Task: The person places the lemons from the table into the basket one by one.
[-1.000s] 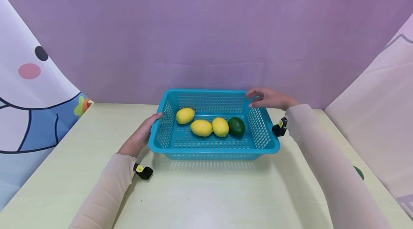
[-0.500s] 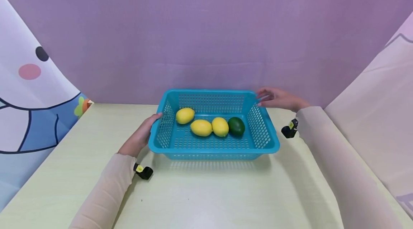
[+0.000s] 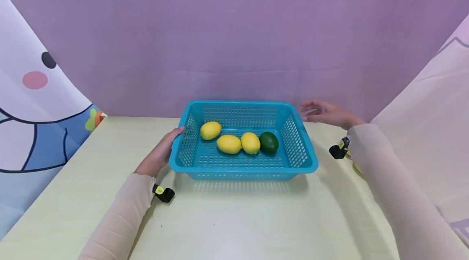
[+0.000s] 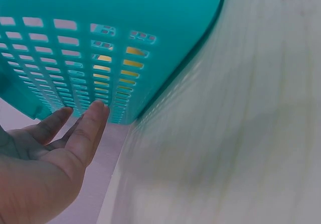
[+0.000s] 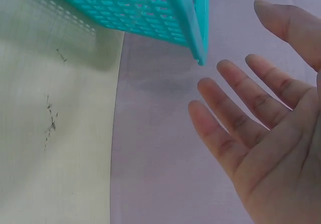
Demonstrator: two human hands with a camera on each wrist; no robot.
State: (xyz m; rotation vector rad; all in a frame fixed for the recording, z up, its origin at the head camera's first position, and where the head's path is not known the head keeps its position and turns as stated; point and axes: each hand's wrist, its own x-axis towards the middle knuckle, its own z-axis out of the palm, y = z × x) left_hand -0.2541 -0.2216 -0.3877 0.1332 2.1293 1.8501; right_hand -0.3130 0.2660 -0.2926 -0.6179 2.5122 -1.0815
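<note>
A blue perforated plastic basket [image 3: 253, 170] is in the middle of the head view. Three lemons [image 3: 229, 144] and a dark green avocado-like fruit [image 3: 269, 143] lie on its floor. My left hand [image 3: 161, 151] holds the basket at its left rim; in the left wrist view the fingers [image 4: 89, 128] reach along the outside of the perforated wall. Beyond the basket's back right corner, my right hand [image 3: 327, 112] hovers with nothing in it. Its fingers [image 5: 218, 138] are spread and loosely extended, apart from the rim, in the right wrist view.
The pale wooden table [image 3: 234, 219] runs back to a purple cloth [image 3: 234, 40]. Cloth hangs at both sides, the left one [image 3: 36, 130] with a cartoon print. A yellow thing [image 3: 357, 168] shows on the table, partly hidden behind the right sleeve.
My right hand has moved right, from over the basket's back right corner to outside it. The left hand, the basket and the fruit in it have stayed put.
</note>
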